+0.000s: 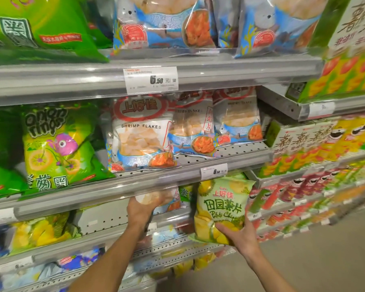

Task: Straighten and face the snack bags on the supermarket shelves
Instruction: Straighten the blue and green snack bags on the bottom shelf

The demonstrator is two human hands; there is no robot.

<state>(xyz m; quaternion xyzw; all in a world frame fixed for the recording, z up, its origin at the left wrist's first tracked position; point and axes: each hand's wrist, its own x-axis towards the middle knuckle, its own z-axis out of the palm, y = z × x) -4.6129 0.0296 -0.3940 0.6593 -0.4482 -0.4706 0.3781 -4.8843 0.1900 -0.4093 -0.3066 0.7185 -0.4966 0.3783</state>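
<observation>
Head view: left hand point(142, 208) grips shrimp flakes bag point(167, 199) under shelf edge point(105, 192); right hand point(239, 236) grips green potato chip bag point(221, 207) from below, just right of left hand.

Head camera, close to the supermarket shelves, facing forward and slightly down.

The single wide-angle view looks from the person's head at the middle shelf point(135, 182), tilted so its edge slopes up to the right. Both forearms enter from the bottom edge; the shelving fills nearly all the frame, with floor at lower right.
</observation>
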